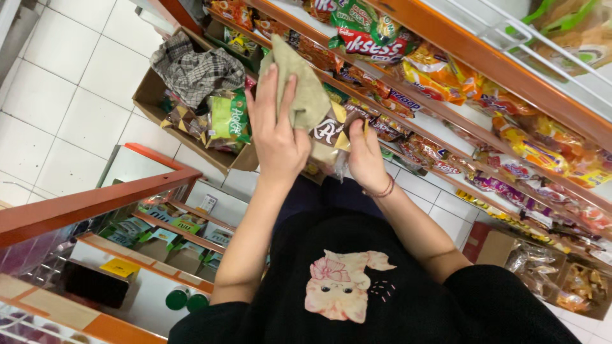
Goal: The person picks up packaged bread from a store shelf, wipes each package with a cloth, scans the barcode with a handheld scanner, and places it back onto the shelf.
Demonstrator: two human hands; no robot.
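Left hand (278,137) clenched on an olive cloth (299,86), pressed against a snack packet (330,137). Right hand (365,156) gripping that packet.

2 hands (278,137) (366,156), 1 cloth (299,83), 1 snack pkt (331,137), 1 cardboard box (150,95).

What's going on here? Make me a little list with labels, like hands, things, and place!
left hand: left hand presses a greenish cloth on a snack packet
right hand: right hand holds the brown and gold snack packet from the other side
nearby: cardboard box of snack bags on the white tiled floor, checked cloth on top
place: shop aisle, orange shelves full of colourful snack packets
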